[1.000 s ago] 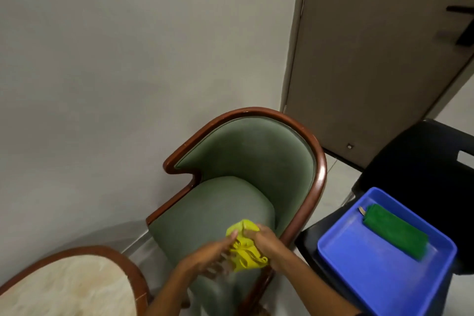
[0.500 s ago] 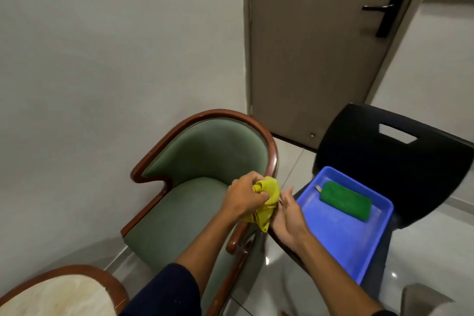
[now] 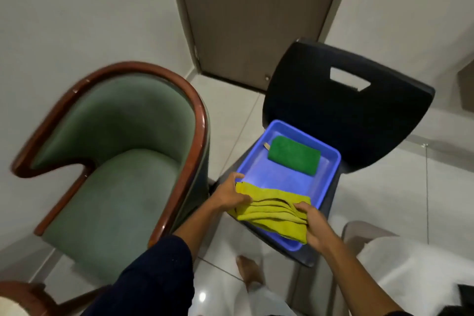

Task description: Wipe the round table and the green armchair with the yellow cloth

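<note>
The yellow cloth lies folded across the near end of a blue tray. My left hand grips its left end and my right hand grips its right end. The green armchair with a brown wooden rim stands to the left of my hands. Only a sliver of the round table shows at the bottom left corner.
The blue tray rests on the seat of a black plastic chair and also holds a green cloth. A closed door is behind. A white cushioned seat is at the lower right. My bare foot stands on the tiled floor.
My hands moved the yellow cloth from the armchair's rim rightward over the blue tray, and the cloth is now spread flatter between both hands. The view swung right.
</note>
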